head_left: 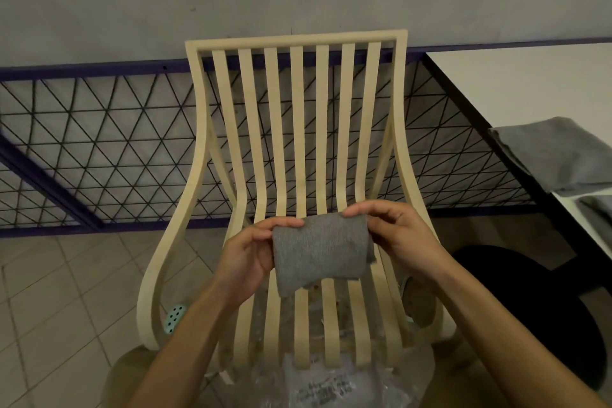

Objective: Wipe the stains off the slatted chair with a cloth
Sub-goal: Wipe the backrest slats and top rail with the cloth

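Note:
A cream slatted chair (296, 129) faces me, its back upright and its seat slats running toward me. Brownish stains show on the seat slats (337, 303) just below the cloth. A folded grey cloth (319, 250) hangs in the air above the seat. My left hand (246, 255) pinches its left edge and my right hand (397, 235) pinches its upper right corner. The cloth hides part of the seat's middle slats.
A white table (530, 83) stands at the right with more grey cloths (556, 156) on its edge. A black round stool (516, 301) sits under it. A dark wire-mesh railing (99, 142) runs behind the chair. Clear plastic wrap (324, 384) lies below the seat front. Tiled floor at left.

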Demonstrator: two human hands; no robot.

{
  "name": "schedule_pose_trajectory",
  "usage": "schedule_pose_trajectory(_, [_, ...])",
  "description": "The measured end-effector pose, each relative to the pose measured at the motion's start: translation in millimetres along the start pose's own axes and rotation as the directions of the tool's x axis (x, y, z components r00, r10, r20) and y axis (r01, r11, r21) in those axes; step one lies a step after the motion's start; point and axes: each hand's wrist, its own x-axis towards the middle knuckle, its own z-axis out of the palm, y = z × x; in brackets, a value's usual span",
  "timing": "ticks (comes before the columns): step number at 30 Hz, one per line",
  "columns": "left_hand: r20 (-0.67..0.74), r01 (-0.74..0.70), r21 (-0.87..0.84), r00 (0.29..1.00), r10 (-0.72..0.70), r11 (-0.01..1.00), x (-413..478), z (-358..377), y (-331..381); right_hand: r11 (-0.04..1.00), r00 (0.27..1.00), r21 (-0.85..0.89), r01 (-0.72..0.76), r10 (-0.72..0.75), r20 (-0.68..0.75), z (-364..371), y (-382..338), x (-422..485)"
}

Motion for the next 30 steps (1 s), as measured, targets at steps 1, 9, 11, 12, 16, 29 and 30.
schedule_pose_trajectory(1, [0.001,-0.030,0.040,1.000,0.030,0.999,-1,1,3,0.994,0.998,0.098,-0.055,0.056,-0.013,1,0,-1])
schedule_pose_trajectory(9, [-0.047,-0.258,0.277,0.958,0.281,0.926,-6,21,26,0.686,0.938,0.648,-0.332,0.311,0.151,16,3,0])
schedule_pose_trajectory(11, [-0.068,-0.264,0.265,0.954,0.291,0.928,-7,22,32,0.717,0.938,0.606,-0.344,0.286,0.195,17,1,-1])
schedule_pose_trajectory(12, [-0.091,-0.261,0.252,0.952,0.291,0.932,-7,22,35,0.770,0.949,0.555,-0.314,0.254,0.185,17,0,-1])
schedule_pose_trajectory(16, [-0.227,-0.104,0.076,0.967,0.119,0.992,2,28,37,0.911,0.984,0.380,-0.157,0.178,-0.020,11,-21,13])
schedule_pose_trajectory(29, [-0.120,-0.105,0.079,0.986,0.114,0.991,126,142,96,0.959,0.950,-0.259,-0.111,0.026,-0.313,-98,-144,105])
schedule_pose_trajectory(30, [-0.113,-0.107,0.070,0.987,0.115,0.992,136,155,95,0.944,0.943,-0.297,-0.140,0.036,-0.330,-115,-151,105])
